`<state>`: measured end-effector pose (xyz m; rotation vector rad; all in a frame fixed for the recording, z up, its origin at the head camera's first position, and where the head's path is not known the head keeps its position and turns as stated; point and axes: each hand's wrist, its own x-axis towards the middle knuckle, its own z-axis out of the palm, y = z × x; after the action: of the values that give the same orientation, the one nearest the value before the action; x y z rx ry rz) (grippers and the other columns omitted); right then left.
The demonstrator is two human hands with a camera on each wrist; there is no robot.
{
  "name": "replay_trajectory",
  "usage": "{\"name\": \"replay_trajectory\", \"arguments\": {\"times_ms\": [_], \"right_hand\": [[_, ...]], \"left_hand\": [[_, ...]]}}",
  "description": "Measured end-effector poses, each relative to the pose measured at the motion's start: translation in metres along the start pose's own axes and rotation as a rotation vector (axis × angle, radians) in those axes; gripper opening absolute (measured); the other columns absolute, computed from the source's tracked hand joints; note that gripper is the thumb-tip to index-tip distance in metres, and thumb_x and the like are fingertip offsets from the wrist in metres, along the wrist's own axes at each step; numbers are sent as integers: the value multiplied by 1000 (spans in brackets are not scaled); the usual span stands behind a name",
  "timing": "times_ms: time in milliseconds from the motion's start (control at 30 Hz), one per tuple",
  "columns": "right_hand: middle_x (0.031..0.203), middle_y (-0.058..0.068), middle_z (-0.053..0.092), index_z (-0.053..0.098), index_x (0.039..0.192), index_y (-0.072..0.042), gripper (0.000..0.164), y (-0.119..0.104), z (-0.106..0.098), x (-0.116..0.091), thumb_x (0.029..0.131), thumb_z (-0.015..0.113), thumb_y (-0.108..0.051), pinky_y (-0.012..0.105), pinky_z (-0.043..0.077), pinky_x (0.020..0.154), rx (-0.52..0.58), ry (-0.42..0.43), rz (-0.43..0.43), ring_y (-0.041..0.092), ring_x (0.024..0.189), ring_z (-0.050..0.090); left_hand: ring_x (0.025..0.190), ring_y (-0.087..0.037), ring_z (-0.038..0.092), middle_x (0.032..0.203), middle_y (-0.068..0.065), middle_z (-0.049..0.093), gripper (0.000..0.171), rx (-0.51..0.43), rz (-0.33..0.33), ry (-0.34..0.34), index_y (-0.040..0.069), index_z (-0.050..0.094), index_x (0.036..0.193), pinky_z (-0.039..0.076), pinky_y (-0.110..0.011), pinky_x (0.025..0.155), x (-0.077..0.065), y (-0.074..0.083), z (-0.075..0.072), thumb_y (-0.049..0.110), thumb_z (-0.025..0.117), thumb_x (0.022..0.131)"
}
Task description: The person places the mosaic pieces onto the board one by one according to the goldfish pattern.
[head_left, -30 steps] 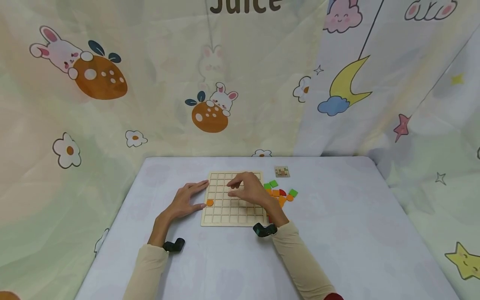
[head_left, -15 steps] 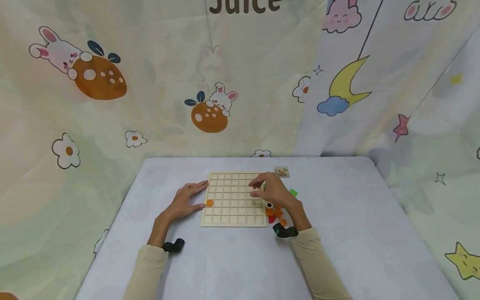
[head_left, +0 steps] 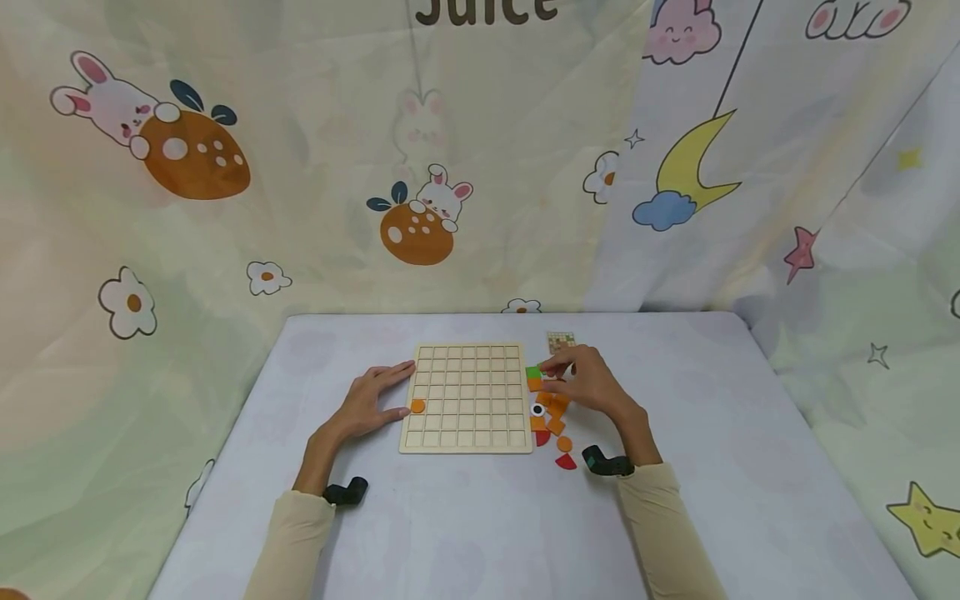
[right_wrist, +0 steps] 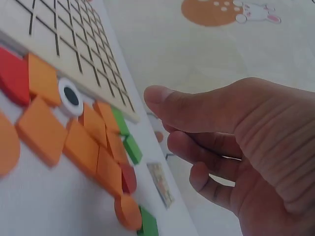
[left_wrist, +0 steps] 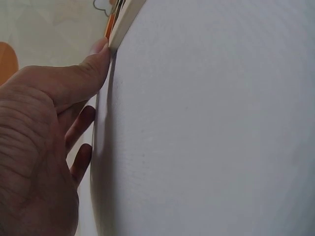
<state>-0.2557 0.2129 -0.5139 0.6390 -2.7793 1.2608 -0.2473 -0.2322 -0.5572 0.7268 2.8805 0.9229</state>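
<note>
Wooden grid board (head_left: 468, 408) flat on the white-covered table (head_left: 457, 525). Roughly square, no clear long axis; sides run away from the person, near edge roughly parallel to the table's far edge. One orange disc (head_left: 417, 406) on the board at its left side, lower half.

Loose pieces off the board's right side, in a straggling cluster running near to far. Nearest, a red wedge (head_left: 566, 462), narrow tip facing away from the person; then a second orange disc (head_left: 565, 444), with an orange square (head_left: 556, 426) set askew beyond it. Close to the board edge: a red rounded piece (head_left: 542, 437), a black-and-white eye disc (head_left: 537, 410), and a green piece (head_left: 533, 372) at the far end. Small printed card (head_left: 561, 342) farther back, beyond the cluster; right fingers close in front of it. Right hand and forearm screen part of the cluster from the head view.

Left hand (head_left: 369, 402): fingers extended, tips at the board's left edge; thumb apart from them, its tip just beside the first orange disc. Right hand (head_left: 592, 383): over the cluster's far end, fingers bent, thumb and forefinger apart in the head view, nothing visible between them. Forearms come in from the near side, beige sleeves (head_left: 292, 533), a black camera (head_left: 347, 492) on each wrist.
</note>
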Motion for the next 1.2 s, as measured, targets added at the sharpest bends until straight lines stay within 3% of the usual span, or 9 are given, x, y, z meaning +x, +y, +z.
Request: {"name": "replay_trajectory", "arguments": {"times_ms": [300,500,1200], "right_hand": [[100,10,81,84,114,-3,27,22,-16,-15,88,90,-9,45,53,88,-43,-28,117,27,92,66],[96,9,80,85,111,-3,25,30,-20,-23,87,90,-7,38,52,85,-54,-24,185,26,90,65],[95,4,76,87,113,-9,26,40,-19,-33,88,90,-5,35,49,85,-126,-79,205,21,91,58]], "left_hand": [[149,-41,47,174,-9,47,81,3,-11,-4,11,50,164,32,-69,117,1,0,1,26,86,93],[149,-41,47,173,-9,47,81,3,-20,-4,12,51,164,32,-70,118,2,0,1,25,87,93],[150,-40,46,174,-7,47,81,-6,-35,-3,13,50,164,31,-68,119,1,-2,2,25,87,93]]}}
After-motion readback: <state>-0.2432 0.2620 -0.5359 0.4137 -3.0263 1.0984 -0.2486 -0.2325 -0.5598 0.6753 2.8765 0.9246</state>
